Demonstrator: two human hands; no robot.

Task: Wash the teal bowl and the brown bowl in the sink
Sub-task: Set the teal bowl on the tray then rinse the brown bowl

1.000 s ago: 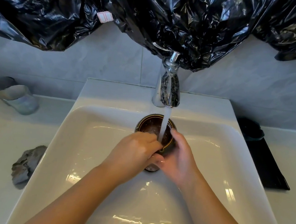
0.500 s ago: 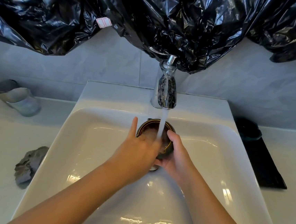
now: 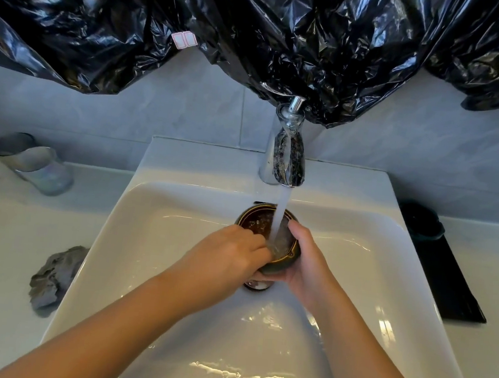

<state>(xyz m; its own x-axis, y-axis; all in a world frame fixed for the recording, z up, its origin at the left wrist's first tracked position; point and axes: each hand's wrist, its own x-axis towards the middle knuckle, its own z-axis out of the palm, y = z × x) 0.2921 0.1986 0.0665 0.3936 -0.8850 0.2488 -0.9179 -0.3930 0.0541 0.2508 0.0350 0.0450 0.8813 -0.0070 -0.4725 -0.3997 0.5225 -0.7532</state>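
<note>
Your two bare forearms reach in from the bottom edge and meet over the middle of the sink (image 3: 152, 240). Your left hand (image 3: 229, 254) has its fingers curled tight over the near rim of the brown bowl (image 3: 257, 223). Their tips dip inside, out of sight, so you cannot tell what they press on. Your right hand (image 3: 305, 261) wraps the bowl's right side, thumb hooked over the rim and fingers cupped underneath. The bowl is held above the drain (image 3: 258, 285), tipped a little toward you, its mouth up. The water (image 3: 281, 210) falls straight into it, just beside your right thumb, and pools inside.

Behind the bowl the faucet (image 3: 284, 158) stands at the back of the sink, running.

On the counter to your left lies a crumpled grey rag (image 3: 54, 276), close to the sink's edge. Farther back there is a glass (image 3: 34, 162). To your right a black mat (image 3: 447, 275) runs along the sink. At its far end sits the teal bowl (image 3: 420, 219), dark and hard to make out, well apart from your hands.

Black plastic (image 3: 256, 37) hangs across the grey wall (image 3: 173, 111) above, its lowest fold touching the faucet's top.
</note>
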